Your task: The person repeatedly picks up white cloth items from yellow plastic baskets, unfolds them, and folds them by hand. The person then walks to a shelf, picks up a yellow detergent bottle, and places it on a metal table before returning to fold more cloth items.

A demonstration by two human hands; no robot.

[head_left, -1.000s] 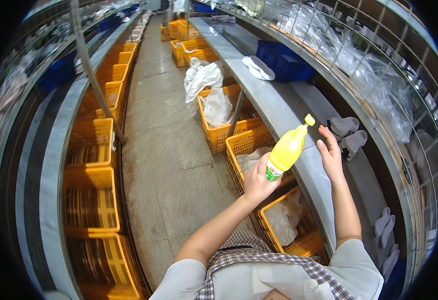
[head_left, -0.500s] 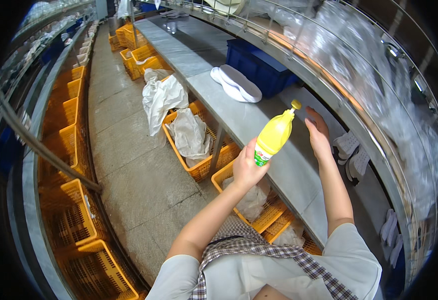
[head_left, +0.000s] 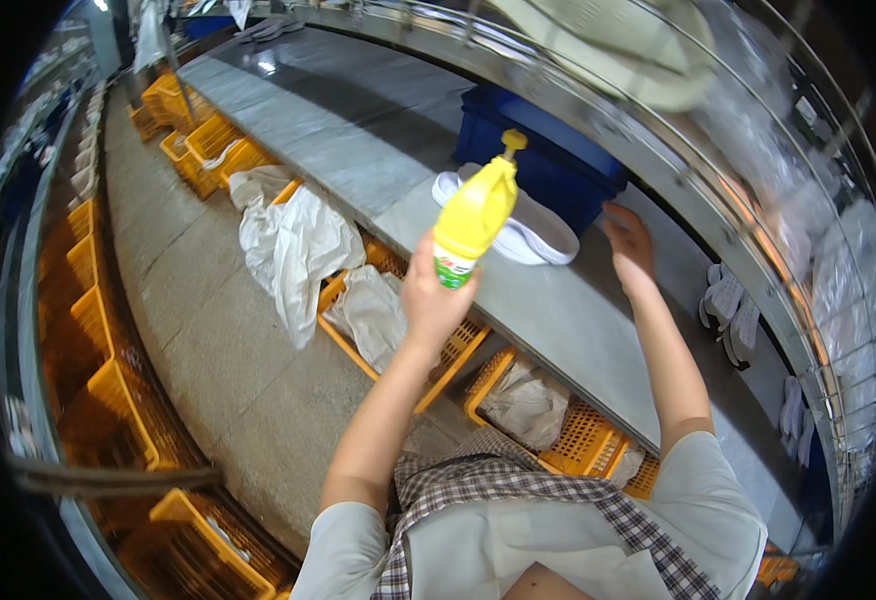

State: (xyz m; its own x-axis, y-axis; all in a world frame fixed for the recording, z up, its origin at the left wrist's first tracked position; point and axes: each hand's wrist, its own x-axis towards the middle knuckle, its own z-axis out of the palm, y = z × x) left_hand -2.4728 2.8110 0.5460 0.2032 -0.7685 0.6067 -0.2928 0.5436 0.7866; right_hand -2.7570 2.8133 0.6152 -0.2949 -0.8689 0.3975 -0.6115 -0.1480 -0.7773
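Observation:
My left hand [head_left: 436, 300] is closed round the lower part of a yellow plastic bottle [head_left: 476, 212] with a yellow cap on a narrow neck. The bottle is held above the grey worktop, leaning to the right. Behind it, partly covered, lie white shoe soles [head_left: 538, 238] on the worktop. To the right of the soles my right hand [head_left: 630, 240] is raised with its fingers apart and nothing in it, close to the corner of a dark blue bin [head_left: 548, 150].
The long grey worktop [head_left: 398, 150] runs away to the far left. Orange crates [head_left: 583, 440] with plastic bags stand beneath it. More orange crates [head_left: 123, 410] line the aisle's left side. A wire rack [head_left: 648, 110] curves above the worktop; white shoe parts [head_left: 733, 315] lie at right.
My left hand has carried the bottle to the left and up, in front of the soles. My right hand stays raised and apart from it. The view has turned somewhat.

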